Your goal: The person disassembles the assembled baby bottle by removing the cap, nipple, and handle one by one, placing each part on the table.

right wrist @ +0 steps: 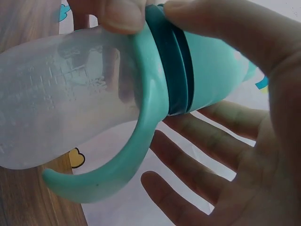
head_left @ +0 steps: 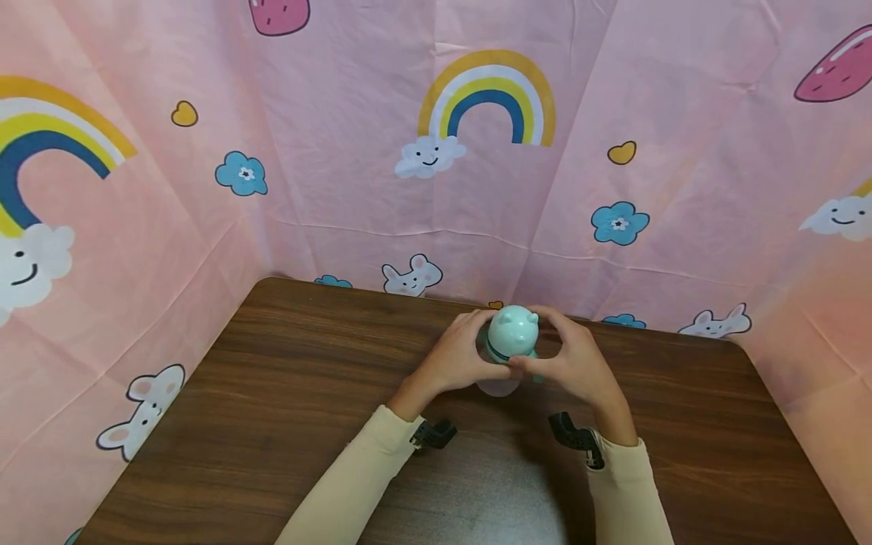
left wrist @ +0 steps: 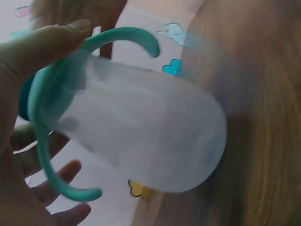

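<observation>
Between both hands is a baby bottle [left wrist: 155,122] with a translucent body and a mint cap [head_left: 514,331] with small ears. Two curved mint handles [right wrist: 106,181] come off a ring at its neck, below a dark teal collar [right wrist: 175,61]. My left hand [head_left: 459,354] grips the bottle at the handle ring, thumb on the near side. My right hand [head_left: 577,359] holds it at the collar and cap, its thumb along the collar's edge and its fingers behind. Whether the base touches the table cannot be told.
The brown wood-grain table [head_left: 272,378] reaches back to a pink patterned cloth [head_left: 341,151], which hangs behind and along both sides. A dark wrist mount [head_left: 434,434] sits at the left cuff, another mount [head_left: 575,439] at the right.
</observation>
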A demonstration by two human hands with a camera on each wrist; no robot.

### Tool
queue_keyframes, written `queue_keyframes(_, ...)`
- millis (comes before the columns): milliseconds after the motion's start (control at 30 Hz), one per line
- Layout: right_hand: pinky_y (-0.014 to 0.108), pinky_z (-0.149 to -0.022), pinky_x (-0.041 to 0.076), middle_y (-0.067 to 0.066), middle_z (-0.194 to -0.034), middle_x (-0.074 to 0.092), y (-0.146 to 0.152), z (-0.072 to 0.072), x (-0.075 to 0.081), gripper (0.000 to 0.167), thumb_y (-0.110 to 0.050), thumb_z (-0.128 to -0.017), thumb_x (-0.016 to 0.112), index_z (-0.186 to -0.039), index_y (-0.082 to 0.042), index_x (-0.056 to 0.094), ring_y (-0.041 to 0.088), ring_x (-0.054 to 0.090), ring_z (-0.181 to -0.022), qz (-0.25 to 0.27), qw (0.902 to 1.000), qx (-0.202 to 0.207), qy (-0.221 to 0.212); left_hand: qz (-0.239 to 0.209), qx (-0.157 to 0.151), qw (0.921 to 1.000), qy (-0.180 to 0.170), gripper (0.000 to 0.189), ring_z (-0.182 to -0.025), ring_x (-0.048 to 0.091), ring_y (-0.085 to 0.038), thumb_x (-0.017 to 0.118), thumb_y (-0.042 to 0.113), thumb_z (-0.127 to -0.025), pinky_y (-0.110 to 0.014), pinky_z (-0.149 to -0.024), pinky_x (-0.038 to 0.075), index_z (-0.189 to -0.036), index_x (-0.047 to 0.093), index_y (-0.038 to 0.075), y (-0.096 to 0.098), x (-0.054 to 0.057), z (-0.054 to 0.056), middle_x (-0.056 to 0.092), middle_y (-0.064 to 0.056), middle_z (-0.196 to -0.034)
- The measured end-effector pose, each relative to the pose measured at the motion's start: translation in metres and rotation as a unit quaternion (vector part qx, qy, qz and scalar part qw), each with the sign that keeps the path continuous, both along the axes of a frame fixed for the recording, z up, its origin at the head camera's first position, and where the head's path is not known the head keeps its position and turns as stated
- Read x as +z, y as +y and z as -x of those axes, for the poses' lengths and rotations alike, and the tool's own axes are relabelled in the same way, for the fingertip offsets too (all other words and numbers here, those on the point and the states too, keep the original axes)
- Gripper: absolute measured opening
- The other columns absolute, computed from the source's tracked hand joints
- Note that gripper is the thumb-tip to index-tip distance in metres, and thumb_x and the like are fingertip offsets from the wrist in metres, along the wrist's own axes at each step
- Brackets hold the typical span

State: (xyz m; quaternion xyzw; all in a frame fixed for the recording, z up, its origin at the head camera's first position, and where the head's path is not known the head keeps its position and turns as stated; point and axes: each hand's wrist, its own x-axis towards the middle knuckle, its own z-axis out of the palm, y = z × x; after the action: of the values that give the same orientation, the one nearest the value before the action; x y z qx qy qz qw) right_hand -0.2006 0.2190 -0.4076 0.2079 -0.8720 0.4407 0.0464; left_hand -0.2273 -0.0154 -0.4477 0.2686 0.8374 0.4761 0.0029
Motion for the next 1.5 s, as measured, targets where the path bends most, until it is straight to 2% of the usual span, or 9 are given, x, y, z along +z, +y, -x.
queue_keyframes(267,0.068,-0.108,0.052,0.017,-0.141,0.069,-0.0008,0.0001,-0.0012,0.071,-0.017,-0.088,0.096,-0.148,-0.001,0.062,0.04,0.068,-0.128,0.005,0.9999,0.002,0.011,0.034,-0.015,0.9993,0.0,0.089,-0.141,0.056,-0.036,0.097,0.036,-0.086,-0.061,-0.114,0.047,-0.159,0.056,0.005,-0.0073,0.0056,0.0025,0.061,-0.012,-0.156)
queue_keyframes(533,0.067,-0.107,0.053,0.018,-0.14,0.069,-0.0019,0.0004,-0.0018,0.071,-0.015,-0.087,0.096,-0.147,0.0,0.062,0.04,0.068,-0.127,0.0,0.9998,-0.001,0.018,0.002,-0.032,0.9994,0.014,0.083,-0.129,0.066,-0.03,0.098,0.027,-0.086,-0.051,-0.105,0.058,-0.155,0.058,0.003,-0.0063,0.0049,0.0041,0.066,-0.012,-0.149)
queue_keyframes(867,0.068,-0.105,0.053,0.018,-0.14,0.07,-0.0014,0.0022,-0.0028,0.07,-0.014,-0.087,0.096,-0.147,0.0,0.063,0.04,0.069,-0.126,0.004,0.9996,0.004,0.027,-0.008,-0.028,0.9996,0.004,0.083,-0.13,0.066,-0.031,0.098,0.023,-0.086,-0.052,-0.105,0.058,-0.156,0.058,0.003,-0.006,0.0035,0.0043,0.064,-0.014,-0.15)
queue_keyframes(1100,0.067,-0.104,0.054,0.018,-0.14,0.07,-0.0012,0.0023,-0.0023,0.069,-0.014,-0.088,0.095,-0.147,-0.001,0.063,0.039,0.069,-0.125,-0.001,0.9995,0.0,0.031,-0.015,-0.026,0.9995,0.012,0.083,-0.129,0.066,-0.031,0.099,0.023,-0.085,-0.052,-0.103,0.059,-0.155,0.058,0.002,-0.0056,0.0021,0.0048,0.065,-0.014,-0.149)
queue_keyframes(1500,0.065,-0.104,0.055,0.018,-0.14,0.07,-0.0034,-0.0001,0.0002,0.07,-0.013,-0.087,0.095,-0.147,0.0,0.063,0.04,0.07,-0.125,0.021,0.9989,-0.011,0.039,-0.017,-0.017,0.9995,0.019,0.083,-0.129,0.067,-0.031,0.1,0.027,-0.084,-0.052,-0.105,0.058,-0.152,0.06,0.002,-0.0051,0.0011,0.0046,0.067,-0.013,-0.146)
